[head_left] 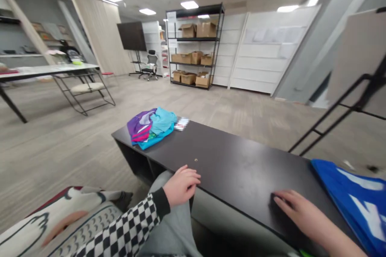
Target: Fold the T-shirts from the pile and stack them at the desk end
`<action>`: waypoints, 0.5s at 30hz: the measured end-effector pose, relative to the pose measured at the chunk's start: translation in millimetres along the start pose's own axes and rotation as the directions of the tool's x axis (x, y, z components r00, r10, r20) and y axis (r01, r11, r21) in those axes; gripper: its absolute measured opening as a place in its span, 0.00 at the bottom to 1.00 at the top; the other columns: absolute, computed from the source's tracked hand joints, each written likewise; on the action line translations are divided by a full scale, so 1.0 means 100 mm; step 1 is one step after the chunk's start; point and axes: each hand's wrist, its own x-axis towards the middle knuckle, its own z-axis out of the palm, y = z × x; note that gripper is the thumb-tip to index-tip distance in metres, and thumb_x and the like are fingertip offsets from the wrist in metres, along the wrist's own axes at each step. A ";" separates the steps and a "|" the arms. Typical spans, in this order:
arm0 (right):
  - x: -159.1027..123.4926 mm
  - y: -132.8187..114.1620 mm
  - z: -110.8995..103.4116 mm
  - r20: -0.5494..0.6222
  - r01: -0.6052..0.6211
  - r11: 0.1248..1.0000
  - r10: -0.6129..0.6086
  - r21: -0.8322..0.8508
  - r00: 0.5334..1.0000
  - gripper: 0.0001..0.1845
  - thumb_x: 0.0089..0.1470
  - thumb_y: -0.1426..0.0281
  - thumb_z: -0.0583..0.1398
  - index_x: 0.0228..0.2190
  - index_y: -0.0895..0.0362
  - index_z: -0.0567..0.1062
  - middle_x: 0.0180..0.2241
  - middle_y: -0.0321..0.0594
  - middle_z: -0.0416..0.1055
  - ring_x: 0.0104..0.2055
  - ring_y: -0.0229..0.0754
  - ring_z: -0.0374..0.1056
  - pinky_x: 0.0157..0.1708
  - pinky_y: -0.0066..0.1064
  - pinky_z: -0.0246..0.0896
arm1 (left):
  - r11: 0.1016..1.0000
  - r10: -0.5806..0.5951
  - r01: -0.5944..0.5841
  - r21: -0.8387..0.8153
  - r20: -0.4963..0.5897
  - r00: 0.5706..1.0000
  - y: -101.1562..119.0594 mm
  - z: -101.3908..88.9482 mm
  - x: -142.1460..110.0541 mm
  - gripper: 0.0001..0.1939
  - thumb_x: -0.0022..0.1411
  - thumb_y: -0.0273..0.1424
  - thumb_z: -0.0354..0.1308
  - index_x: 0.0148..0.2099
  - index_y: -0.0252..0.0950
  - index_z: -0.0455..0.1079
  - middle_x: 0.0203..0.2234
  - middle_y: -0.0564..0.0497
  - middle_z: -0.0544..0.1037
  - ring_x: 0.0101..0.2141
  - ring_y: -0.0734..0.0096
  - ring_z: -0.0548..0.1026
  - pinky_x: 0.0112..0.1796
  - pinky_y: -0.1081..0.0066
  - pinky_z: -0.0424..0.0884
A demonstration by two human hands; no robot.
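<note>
A low black bench top (229, 160) runs across the view from the middle toward the lower right. My left hand (181, 185), in a black-and-white checked sleeve (128, 225), rests on the bench's near edge, holding nothing. My right hand (301, 213) lies flat on the dark surface with its fingers apart, next to a bright blue cloth (351, 204). Farther along the bench sits a heap of purple, pink and turquoise clothing (150, 128), beside a small blurred item (181, 123). A dark patch under my right fingertips is unclear.
A patterned cream cloth (69, 221) fills the lower left. Black wire stands (340, 112) rise at the right. Beyond the bench, a carpeted floor (241, 112) stretches to a metal shelf (194, 46) of cardboard boxes, with a white-topped table (45, 71) at the left.
</note>
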 end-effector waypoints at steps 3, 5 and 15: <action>0.05 -0.07 0.42 -0.143 -0.075 0.994 0.063 -0.084 0.988 0.26 0.59 0.46 0.57 0.38 0.47 0.90 0.46 0.53 0.87 0.43 0.66 0.84 0.48 0.57 0.80 | 0.988 -0.117 0.132 0.078 -0.180 0.977 -0.46 -0.43 -0.02 0.15 0.72 0.27 0.58 0.51 0.44 0.85 0.45 0.48 0.90 0.50 0.63 0.86 0.73 0.47 0.65; 0.00 -0.11 0.60 -0.293 -0.178 0.974 0.131 -0.137 0.947 0.24 0.59 0.48 0.56 0.37 0.46 0.88 0.46 0.53 0.86 0.43 0.68 0.82 0.47 0.61 0.78 | 0.965 -0.184 0.232 0.126 -0.306 0.934 -0.78 -0.76 0.02 0.15 0.72 0.28 0.58 0.51 0.41 0.86 0.45 0.45 0.89 0.47 0.59 0.86 0.67 0.49 0.72; -0.06 -0.10 0.71 -0.325 -0.189 0.981 0.165 -0.041 0.931 0.26 0.63 0.50 0.52 0.37 0.49 0.86 0.46 0.50 0.85 0.49 0.64 0.81 0.54 0.56 0.74 | 0.592 -0.651 0.707 0.387 -0.287 0.703 -1.91 -1.74 0.74 0.48 0.63 0.51 0.69 0.79 0.42 0.64 0.75 0.30 0.66 0.71 0.23 0.65 0.66 0.34 0.65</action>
